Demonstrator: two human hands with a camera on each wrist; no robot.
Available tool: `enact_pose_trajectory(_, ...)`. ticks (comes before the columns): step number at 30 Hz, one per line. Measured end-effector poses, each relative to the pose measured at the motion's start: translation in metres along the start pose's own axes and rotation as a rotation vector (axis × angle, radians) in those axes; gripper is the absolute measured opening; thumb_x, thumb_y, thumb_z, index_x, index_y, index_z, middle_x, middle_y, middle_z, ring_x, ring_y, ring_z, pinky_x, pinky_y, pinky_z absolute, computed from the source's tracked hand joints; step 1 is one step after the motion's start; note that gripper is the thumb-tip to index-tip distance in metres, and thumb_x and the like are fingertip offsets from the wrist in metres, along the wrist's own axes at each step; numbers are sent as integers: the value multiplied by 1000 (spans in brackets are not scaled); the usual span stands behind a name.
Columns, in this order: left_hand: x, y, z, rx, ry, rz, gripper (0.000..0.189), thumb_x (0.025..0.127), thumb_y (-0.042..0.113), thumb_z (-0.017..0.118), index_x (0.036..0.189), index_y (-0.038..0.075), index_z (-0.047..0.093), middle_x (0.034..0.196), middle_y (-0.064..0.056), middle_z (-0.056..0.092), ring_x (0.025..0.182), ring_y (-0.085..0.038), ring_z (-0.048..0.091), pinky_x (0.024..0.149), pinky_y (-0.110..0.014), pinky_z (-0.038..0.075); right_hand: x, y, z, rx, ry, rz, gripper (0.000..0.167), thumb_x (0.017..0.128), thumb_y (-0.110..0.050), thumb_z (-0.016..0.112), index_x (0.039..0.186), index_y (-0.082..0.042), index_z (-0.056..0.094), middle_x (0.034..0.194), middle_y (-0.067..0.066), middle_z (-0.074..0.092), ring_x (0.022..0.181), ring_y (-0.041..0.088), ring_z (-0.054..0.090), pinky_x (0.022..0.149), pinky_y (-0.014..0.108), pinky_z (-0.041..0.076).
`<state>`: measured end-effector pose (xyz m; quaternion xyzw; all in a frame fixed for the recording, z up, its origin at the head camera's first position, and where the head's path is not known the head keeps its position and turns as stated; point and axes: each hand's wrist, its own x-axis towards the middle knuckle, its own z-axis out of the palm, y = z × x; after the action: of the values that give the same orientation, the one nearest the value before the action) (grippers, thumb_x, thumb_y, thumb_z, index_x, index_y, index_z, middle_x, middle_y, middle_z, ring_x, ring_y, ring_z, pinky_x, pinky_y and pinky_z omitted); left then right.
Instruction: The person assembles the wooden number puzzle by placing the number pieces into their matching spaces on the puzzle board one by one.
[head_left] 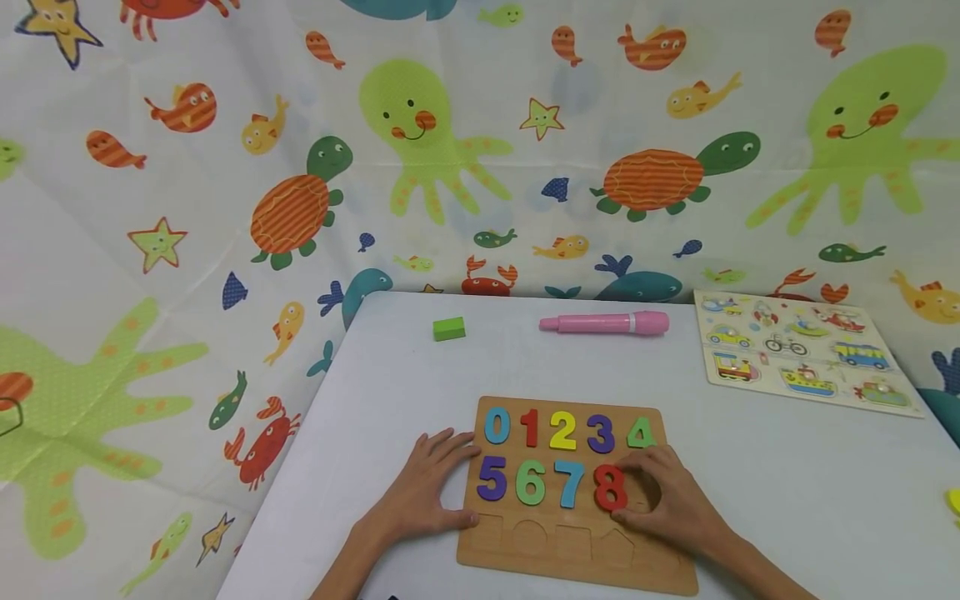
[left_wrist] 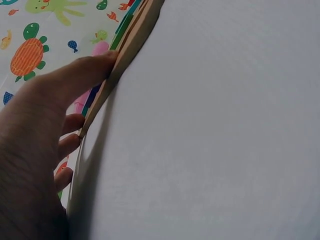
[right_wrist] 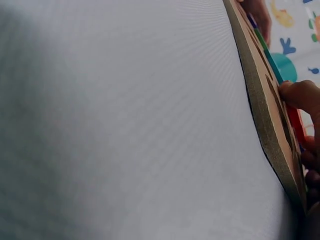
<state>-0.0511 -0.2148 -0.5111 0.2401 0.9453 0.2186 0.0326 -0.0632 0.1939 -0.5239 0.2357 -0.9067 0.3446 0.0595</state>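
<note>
A wooden number puzzle board (head_left: 540, 533) lies on the white table, with coloured digits 0 to 8 in two rows. My left hand (head_left: 423, 492) rests at the board's left side, its fingers spread and thumb touching the edge; the left wrist view shows the thumb (left_wrist: 95, 70) against the board's rim (left_wrist: 131, 50). My right hand (head_left: 675, 500) pinches the red number 8 (head_left: 611, 488) between thumb and fingers, at the right end of the second row. In the right wrist view the red 8 (right_wrist: 296, 122) shows beside the thumb. Whether it sits fully in its recess I cannot tell.
Behind the board are a green block (head_left: 449, 329) and a pink marker-shaped toy (head_left: 604, 323). A vehicle picture puzzle (head_left: 806, 354) lies at the back right. Something yellow (head_left: 953, 502) shows at the right edge. A curtain with sea animals (head_left: 480, 167) hangs behind the table.
</note>
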Motion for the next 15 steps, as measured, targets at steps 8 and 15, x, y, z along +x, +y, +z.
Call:
enact_pose_trajectory(8, 0, 0, 1, 18, 3, 2, 90, 75, 79, 60, 149, 30, 43, 158, 11, 30, 147, -22, 17, 116, -58, 7, 0, 1, -1, -4, -12, -16, 59, 65, -58, 86, 112, -27, 68, 115, -18, 54, 112, 9, 45, 94, 46, 47)
enact_pose_trajectory(15, 1, -1, 2, 27, 3, 6, 90, 75, 79, 59, 149, 30, 44, 158, 12, 30, 147, -22, 17, 116, -59, 8, 0, 2, 0, -12, -15, -18, 60, 63, -62, 85, 110, -29, 68, 113, -20, 53, 109, 7, 43, 91, 42, 48)
